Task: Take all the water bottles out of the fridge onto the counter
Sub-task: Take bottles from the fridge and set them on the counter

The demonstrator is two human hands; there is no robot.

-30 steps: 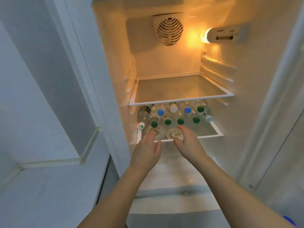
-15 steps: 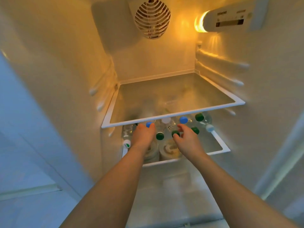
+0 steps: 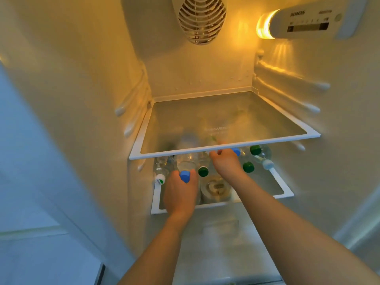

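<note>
1. Head view: the fridge (image 3: 82,99) stands open, and its lower shelf (image 3: 285,194) is the landmark here.
2. The left hand (image 3: 180,194) reaches over that shelf's front edge, fingers curled round a blue-capped bottle (image 3: 186,164) and gripping it by the neck.
3. The right hand (image 3: 225,162) reaches deeper over the shelf, among the bottles; its fingertips slip behind the upper shelf (image 3: 226,148), so I cannot tell whether they grip anything.
4. The other water bottles (image 3: 260,155) lie on the lower shelf, caps facing the front: green, white and pale blue.
5. A round container (image 3: 216,189) sits at the shelf's front, between the two wrists.
</note>
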